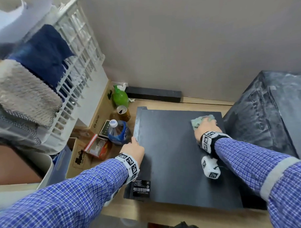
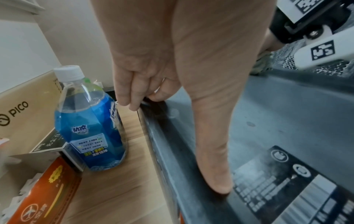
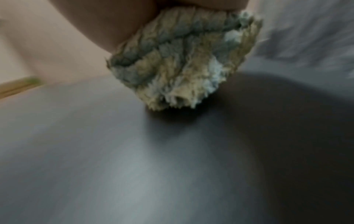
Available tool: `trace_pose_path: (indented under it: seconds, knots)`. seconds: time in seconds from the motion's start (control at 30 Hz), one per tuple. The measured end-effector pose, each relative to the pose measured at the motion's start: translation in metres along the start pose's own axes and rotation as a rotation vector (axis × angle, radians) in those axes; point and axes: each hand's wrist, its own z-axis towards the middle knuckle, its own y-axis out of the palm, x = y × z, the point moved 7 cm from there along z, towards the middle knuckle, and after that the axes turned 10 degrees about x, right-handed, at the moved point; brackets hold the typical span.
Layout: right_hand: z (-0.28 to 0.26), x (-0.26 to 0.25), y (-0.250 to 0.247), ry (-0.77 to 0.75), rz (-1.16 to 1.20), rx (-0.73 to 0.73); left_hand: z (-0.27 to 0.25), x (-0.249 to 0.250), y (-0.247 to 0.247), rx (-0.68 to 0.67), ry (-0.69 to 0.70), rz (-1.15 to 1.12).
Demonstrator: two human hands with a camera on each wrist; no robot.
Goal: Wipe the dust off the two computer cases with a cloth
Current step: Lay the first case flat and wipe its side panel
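Observation:
A dark computer case point(image 1: 173, 155) lies flat on the wooden floor, with a label near its front left corner. My right hand point(image 1: 205, 129) holds a bunched, pale green-blue cloth point(image 1: 197, 121) and presses it on the case's far right corner. In the right wrist view the cloth point(image 3: 182, 60) touches the case top point(image 3: 134, 166). My left hand point(image 1: 133, 148) grips the case's left edge. In the left wrist view its thumb point(image 2: 210, 151) lies on the top and the fingers point(image 2: 124, 94) curl over the side. A second, very dusty dark case point(image 1: 274, 118) stands close on the right.
Left of the flat case stand a blue bottle point(image 1: 118, 132), an open can point(image 1: 123, 112), a green bottle point(image 1: 120, 97), a red box point(image 1: 98, 148) and cardboard boxes. A white basket point(image 1: 76, 65) with towels rises at left. A black bar point(image 1: 154, 95) lies along the wall.

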Motion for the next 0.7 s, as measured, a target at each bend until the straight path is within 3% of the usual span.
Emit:
trace_pose_path:
  seconds: [0.13,0.27,0.37,0.43,0.7]
  knots:
    - [0.019,0.014,-0.004,-0.038,-0.209,-0.106,0.001,-0.002,0.002,0.002,-0.004,-0.016]
    - [-0.005,-0.044,-0.005,-0.354,-0.544,-0.114,0.0,-0.007,0.005,0.006,-0.004,-0.036]
    - [-0.025,-0.097,0.002,-0.381,-0.212,-0.111,-0.001,-0.011,0.007,0.037,-0.021,-0.089]
    - [-0.036,-0.138,0.015,-0.481,-0.102,-0.128,-0.003,-0.016,0.009,0.064,-0.048,-0.144]
    - [-0.015,-0.208,0.024,-0.69,-0.061,-0.127,-0.009,-0.027,0.035,0.03,-0.065,-0.29]
